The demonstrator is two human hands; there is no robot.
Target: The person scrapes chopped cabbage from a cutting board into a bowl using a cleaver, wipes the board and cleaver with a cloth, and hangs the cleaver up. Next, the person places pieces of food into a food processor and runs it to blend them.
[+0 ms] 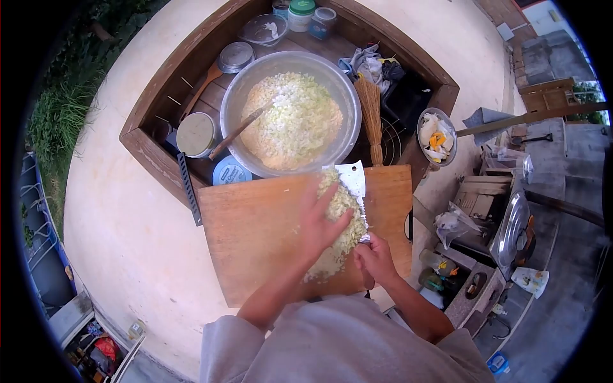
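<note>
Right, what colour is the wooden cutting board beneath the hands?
The cutting board is orange-brown, seen in the head view.

OK, daylight all over, soft & even, looks like an open-air spot. Pale, concrete-looking surface (128, 191) sweeps across L side and round the far end. Dense greenery (60, 127) hugs its far L edge, blue-edged framework (41, 210) nearer on the L. Over on the R, grey flr (562, 300), looks like cement, runs near to far, approx. level. Far R: brown wooden panel (539, 96), white wall (543, 16) beyond, bright bkgd gap w/ leaves (587, 96) alongside.
</note>
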